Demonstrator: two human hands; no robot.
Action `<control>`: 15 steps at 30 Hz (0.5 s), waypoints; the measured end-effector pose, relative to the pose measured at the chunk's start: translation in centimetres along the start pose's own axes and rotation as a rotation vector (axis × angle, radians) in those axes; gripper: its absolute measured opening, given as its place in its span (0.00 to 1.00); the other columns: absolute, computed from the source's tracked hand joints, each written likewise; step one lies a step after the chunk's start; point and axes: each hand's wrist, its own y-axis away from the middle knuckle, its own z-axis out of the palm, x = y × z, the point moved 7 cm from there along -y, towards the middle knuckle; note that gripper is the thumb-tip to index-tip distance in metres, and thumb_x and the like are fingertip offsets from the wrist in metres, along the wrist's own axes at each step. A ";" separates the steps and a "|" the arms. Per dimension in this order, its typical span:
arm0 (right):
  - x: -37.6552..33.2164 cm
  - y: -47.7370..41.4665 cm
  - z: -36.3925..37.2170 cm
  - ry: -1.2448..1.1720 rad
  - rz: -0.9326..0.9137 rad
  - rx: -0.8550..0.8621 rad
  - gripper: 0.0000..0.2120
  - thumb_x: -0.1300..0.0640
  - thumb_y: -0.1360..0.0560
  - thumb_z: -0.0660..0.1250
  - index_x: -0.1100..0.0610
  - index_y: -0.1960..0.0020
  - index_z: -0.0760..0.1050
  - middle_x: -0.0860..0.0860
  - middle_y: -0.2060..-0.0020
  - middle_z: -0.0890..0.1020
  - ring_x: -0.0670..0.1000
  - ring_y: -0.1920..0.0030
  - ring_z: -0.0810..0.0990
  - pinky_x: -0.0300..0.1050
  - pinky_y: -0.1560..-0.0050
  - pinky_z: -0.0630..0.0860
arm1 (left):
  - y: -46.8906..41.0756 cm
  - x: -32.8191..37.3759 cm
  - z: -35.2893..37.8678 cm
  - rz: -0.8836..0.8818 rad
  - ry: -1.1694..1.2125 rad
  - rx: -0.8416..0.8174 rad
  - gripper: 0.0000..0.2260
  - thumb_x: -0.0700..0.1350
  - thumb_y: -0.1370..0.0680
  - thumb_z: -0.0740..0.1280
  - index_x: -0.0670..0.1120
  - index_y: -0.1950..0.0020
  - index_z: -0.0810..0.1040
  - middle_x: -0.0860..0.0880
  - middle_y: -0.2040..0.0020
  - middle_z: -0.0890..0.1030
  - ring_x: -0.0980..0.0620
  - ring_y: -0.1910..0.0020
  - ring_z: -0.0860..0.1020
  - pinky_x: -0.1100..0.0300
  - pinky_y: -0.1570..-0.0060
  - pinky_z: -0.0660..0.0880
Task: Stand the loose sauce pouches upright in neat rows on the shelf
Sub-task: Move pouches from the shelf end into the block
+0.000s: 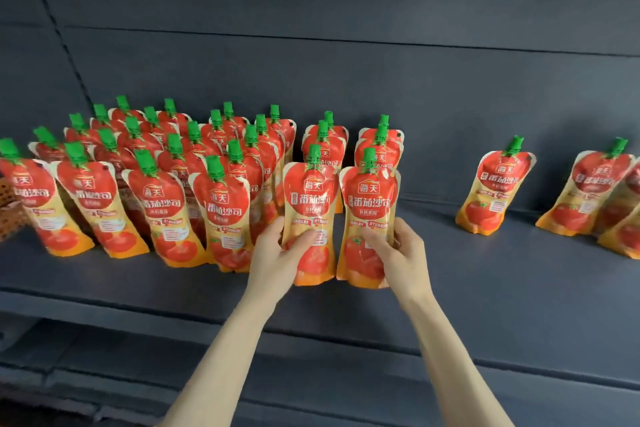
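Several red tomato sauce pouches with green caps stand upright in rows (145, 163) on the left half of the dark shelf (485, 281). My left hand (277, 253) grips one upright pouch (311, 198) by its lower part at the front of a short row. My right hand (398, 253) grips a second upright pouch (369, 204) just to its right. Both pouches stand at the front of the shelf with a few pouches lined up behind each. A single pouch (495, 191) stands apart further right.
A cluster of pouches (602, 198) leans together at the far right edge. The dark back panel (346, 73) rises behind the rows. The shelf's front lip (173, 308) runs below my forearms, with a lower shelf (104, 374) beneath. An orange crate corner (7, 208) shows at far left.
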 end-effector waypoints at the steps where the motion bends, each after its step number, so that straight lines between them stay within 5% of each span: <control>1: 0.2 -0.5 0.1 0.006 0.000 0.020 0.05 0.57 0.26 0.69 0.57 0.52 0.76 0.49 0.59 0.84 0.47 0.57 0.84 0.41 0.59 0.80 | -1.0 -0.2 0.0 0.018 -0.021 0.006 0.08 0.48 0.25 0.68 0.55 0.48 0.74 0.57 0.51 0.80 0.62 0.53 0.79 0.68 0.59 0.76; 4: 0.5 -2.5 0.3 0.026 -0.032 0.079 0.04 0.59 0.25 0.68 0.57 0.50 0.77 0.46 0.60 0.83 0.43 0.59 0.83 0.34 0.63 0.77 | -3.8 -0.5 0.5 0.083 -0.052 -0.008 0.08 0.46 0.25 0.68 0.53 0.48 0.74 0.58 0.52 0.80 0.61 0.52 0.79 0.64 0.54 0.76; 11: 2.1 -5.4 0.7 0.056 -0.042 0.167 0.07 0.63 0.25 0.67 0.58 0.48 0.76 0.48 0.56 0.83 0.40 0.59 0.82 0.33 0.61 0.77 | -8.1 -3.4 1.9 0.053 -0.054 -0.110 0.10 0.47 0.24 0.67 0.53 0.44 0.71 0.55 0.46 0.78 0.55 0.43 0.76 0.57 0.43 0.74; 15: 3.4 -5.3 0.7 0.146 -0.044 0.133 0.15 0.68 0.29 0.70 0.57 0.44 0.73 0.49 0.53 0.82 0.40 0.56 0.82 0.33 0.59 0.77 | -8.3 -5.0 1.9 0.055 -0.163 -0.120 0.22 0.47 0.26 0.70 0.46 0.35 0.68 0.49 0.39 0.75 0.52 0.39 0.73 0.54 0.40 0.72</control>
